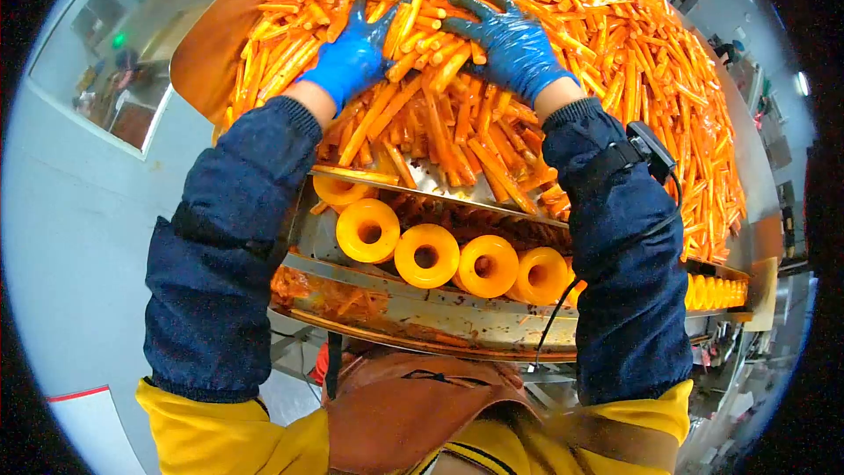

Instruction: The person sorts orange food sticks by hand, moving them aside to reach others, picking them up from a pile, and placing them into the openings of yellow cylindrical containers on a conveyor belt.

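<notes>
A large heap of glossy orange sticks (615,62) covers the metal surface in front of me. My left hand (356,53), in a blue glove, presses on the left side of a loose bundle of these sticks (431,53), its fingers spread around them. On the bundle's right side is my right hand (514,46), also blue-gloved and wet-looking, with fingers apart and curved over the sticks. The bundle sits between both hands, several cut ends facing me. Below it, more sticks slope down toward the near metal edge.
A row of orange funnel-like cups with round holes (426,255) lines the near side, continuing at the right (716,292). In front runs a stained metal ledge (440,321) with reddish scraps. A curved metal side wall (207,62) rises at the left. A window (105,62) is beyond.
</notes>
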`<action>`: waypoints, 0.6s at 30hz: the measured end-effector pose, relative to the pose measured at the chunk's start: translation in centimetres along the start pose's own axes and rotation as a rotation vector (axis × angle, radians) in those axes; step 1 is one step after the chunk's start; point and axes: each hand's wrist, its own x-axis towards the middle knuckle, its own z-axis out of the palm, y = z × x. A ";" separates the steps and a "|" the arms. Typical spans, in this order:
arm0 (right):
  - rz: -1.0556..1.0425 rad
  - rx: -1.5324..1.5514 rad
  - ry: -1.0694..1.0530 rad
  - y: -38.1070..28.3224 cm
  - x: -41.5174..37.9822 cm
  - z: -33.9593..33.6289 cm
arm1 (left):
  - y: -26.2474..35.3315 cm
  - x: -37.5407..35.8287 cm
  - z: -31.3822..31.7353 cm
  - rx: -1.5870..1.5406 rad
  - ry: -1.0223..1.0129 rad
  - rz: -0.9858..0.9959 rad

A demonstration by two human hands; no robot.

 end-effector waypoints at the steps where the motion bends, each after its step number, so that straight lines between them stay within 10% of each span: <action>1: -0.015 0.042 0.047 0.5 -0.1 -0.4 | -0.7 1.5 1.1 0.049 0.049 0.042; 8: 0.178 0.040 -0.010 4.0 -3.4 -1.4 | 0.4 6.8 1.0 0.267 0.083 0.280; 11: 0.297 0.124 0.095 6.5 -5.8 -0.9 | 3.5 5.7 -2.6 0.226 -0.090 0.077; 18: 0.519 0.029 0.069 9.6 -14.5 -3.4 | -0.4 7.5 -2.5 0.062 0.242 0.314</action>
